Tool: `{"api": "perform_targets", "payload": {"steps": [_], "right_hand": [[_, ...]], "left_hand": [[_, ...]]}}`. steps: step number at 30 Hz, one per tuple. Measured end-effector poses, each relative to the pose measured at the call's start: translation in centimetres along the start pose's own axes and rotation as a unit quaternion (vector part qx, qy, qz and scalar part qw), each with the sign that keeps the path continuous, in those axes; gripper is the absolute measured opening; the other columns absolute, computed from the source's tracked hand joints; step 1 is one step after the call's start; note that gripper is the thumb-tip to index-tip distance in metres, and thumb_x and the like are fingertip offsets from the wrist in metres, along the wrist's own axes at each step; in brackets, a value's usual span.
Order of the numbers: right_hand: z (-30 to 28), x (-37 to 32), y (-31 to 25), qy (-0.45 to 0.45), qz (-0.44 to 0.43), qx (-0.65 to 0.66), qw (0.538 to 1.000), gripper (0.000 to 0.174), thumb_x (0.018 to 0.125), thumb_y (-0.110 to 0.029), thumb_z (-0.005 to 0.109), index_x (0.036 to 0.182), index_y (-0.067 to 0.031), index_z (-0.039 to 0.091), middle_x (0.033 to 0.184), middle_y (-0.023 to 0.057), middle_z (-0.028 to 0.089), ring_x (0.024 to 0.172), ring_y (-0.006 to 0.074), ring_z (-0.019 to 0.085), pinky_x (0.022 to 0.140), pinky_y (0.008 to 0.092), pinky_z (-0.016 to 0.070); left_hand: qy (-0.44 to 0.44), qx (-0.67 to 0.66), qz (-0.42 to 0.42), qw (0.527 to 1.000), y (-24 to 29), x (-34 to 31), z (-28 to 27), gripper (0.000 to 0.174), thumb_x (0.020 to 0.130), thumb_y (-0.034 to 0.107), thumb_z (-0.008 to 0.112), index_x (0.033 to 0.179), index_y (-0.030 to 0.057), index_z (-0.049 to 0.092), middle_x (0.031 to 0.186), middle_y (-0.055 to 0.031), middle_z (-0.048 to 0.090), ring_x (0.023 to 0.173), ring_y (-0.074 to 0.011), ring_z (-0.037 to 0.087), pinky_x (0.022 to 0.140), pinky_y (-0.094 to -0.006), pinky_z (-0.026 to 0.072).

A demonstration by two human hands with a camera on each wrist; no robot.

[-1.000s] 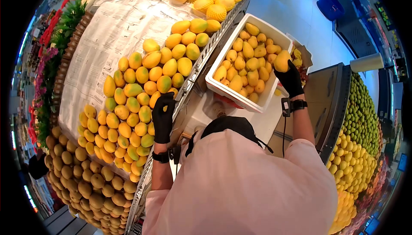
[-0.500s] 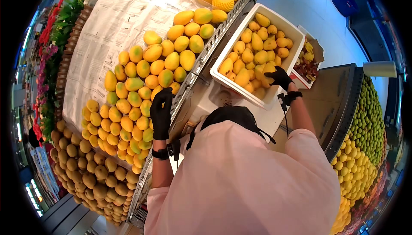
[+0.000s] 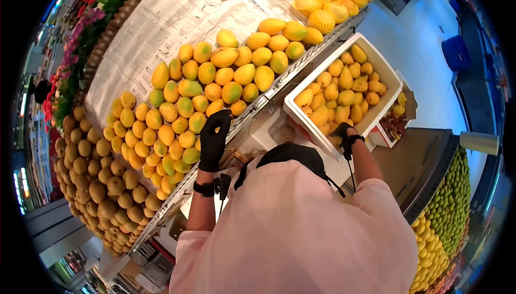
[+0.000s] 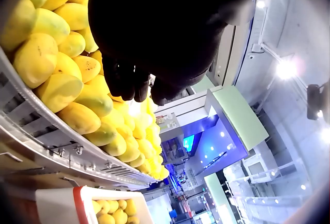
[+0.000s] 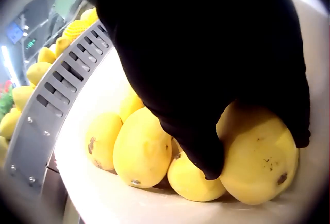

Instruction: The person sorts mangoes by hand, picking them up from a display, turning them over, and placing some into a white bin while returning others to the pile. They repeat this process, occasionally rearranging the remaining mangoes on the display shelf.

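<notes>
My right hand (image 3: 343, 131), in a black glove, is down in the near corner of a white foam box (image 3: 306, 122) of yellow mangoes. In the right wrist view its thumb and fingers grip a mango (image 5: 260, 157) with dark spots on its skin; several others lie beside it along the box wall. Over the metal rail of the display, my gloved left hand (image 3: 215, 138) hangs with loosely curled fingers and holds nothing. It is close to the near edge of the rows of yellow-green mangoes (image 3: 183, 87).
Newspaper (image 3: 145, 41) covers the display behind the mangoes, and net-wrapped yellow fruit (image 3: 322, 20) sits at its far end. Round brown fruit (image 3: 97, 192) is piled at the left. A slotted metal rail (image 3: 263, 100) separates display and box. Another counter holds green fruit (image 3: 446, 186) at the right.
One second ago my right hand held a mango above the box's right side; it moved lower into the box and now grips one in the near corner. The left hand stays by the rail.
</notes>
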State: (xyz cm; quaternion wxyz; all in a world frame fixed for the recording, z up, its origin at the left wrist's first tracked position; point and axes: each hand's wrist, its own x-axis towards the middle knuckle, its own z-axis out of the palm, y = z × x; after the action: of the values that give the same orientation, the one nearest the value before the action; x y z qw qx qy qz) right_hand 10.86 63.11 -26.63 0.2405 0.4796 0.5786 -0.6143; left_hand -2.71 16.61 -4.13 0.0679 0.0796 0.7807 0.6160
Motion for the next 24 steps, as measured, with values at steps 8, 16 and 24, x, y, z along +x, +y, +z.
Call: {"api": "perform_targets", "payload": {"steps": [8,16,24], "right_hand": [[-1.3,0.2,0.4,0.019,0.050,0.090,0.995,0.017,0.066,-0.016,0.078,0.068,-0.0091,0.063,0.058,0.0053,0.054,0.045,0.0221,0.047,0.044,0.0340,0.0424],[-2.7,-1.0,-3.8,0.030,0.043,-0.032,0.998,0.018,0.079,-0.020,0.069,0.086,-0.0029,0.066,0.067,0.0108,0.062,0.052,0.0248,0.059,0.049,0.0359,0.0500],[-1.3,-4.1,-6.3,-0.190,-0.247,-0.189,0.931,0.010,0.081,-0.002,0.067,0.090,0.0024,0.066,0.083,0.0114,0.068,0.076,0.0227,0.068,0.071,0.0347,0.0580]], "left_hand": [[0.025,-0.004,-0.012,1.000,-0.2,-0.8,-1.2,0.017,0.094,0.004,0.057,0.108,-0.0019,0.063,0.112,-0.0073,0.065,0.104,-0.0149,0.059,0.093,-0.0281,0.0455],[0.057,-0.043,-0.005,0.997,-1.5,-1.8,-2.9,0.016,0.094,0.007,0.058,0.108,-0.0010,0.063,0.111,-0.0063,0.065,0.101,-0.0139,0.060,0.089,-0.0269,0.0465],[0.099,-0.091,-0.012,0.991,-3.2,-3.4,-5.3,0.018,0.094,0.009,0.060,0.109,0.0007,0.064,0.109,-0.0050,0.066,0.098,-0.0133,0.060,0.087,-0.0272,0.0473]]}}
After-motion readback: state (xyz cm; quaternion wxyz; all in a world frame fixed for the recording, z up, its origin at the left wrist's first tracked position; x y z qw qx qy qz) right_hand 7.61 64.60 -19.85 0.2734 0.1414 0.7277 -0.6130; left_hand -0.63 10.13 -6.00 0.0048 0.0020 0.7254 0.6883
